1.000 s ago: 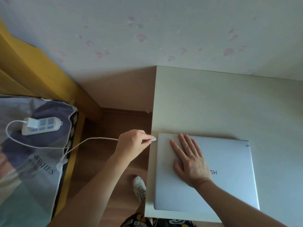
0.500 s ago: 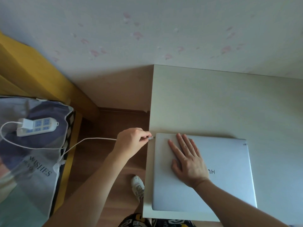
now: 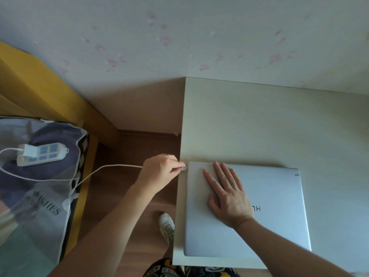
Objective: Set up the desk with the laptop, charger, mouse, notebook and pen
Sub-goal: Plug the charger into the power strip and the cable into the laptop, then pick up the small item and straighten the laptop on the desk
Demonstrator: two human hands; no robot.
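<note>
A shut silver laptop lies on the pale desk near its front left corner. My right hand rests flat on the lid with straight fingers. My left hand pinches the plug of the white charger cable right at the laptop's left edge. The cable runs left to a white charger brick plugged into a power strip.
The power strip lies on a bed with a printed cover at the left, beside a yellow wooden frame. Brown floor fills the gap between bed and desk. A white shoe shows by the desk's left edge.
My left hand has brought the cable plug a little closer to the laptop's left edge. The right hand has stayed flat on the lid.
</note>
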